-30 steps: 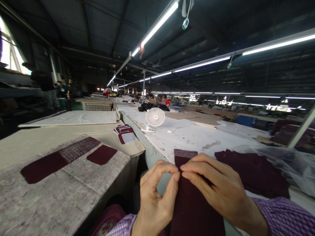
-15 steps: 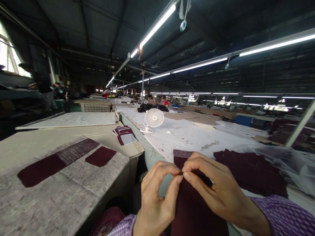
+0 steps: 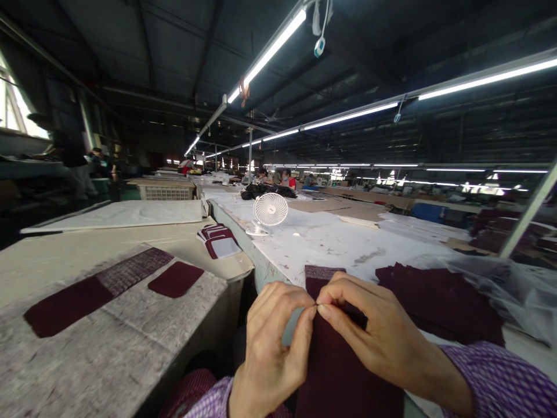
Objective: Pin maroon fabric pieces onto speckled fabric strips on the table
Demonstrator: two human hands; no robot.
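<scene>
A long dark maroon knitted fabric piece (image 3: 343, 371) lies over the near edge of the white table (image 3: 331, 238) and runs toward me. My left hand (image 3: 272, 354) pinches its left edge between thumb and forefinger. My right hand (image 3: 374, 337) pinches the same spot from the right, its other fingers curled over the cloth. The fingertips of both hands meet. The piece's far end (image 3: 324, 271) has a lighter ribbed band.
A pile of maroon pieces (image 3: 439, 302) lies to the right under clear plastic (image 3: 500, 284). A small white fan (image 3: 270, 210) stands further back. On the grey padded table (image 3: 108, 348) at left lie a long maroon strip (image 3: 96, 284) and a small patch (image 3: 175, 278). People work far off.
Both hands keep pinching the fabric edge at the same spot. The view has shifted slightly, nothing else moved.
</scene>
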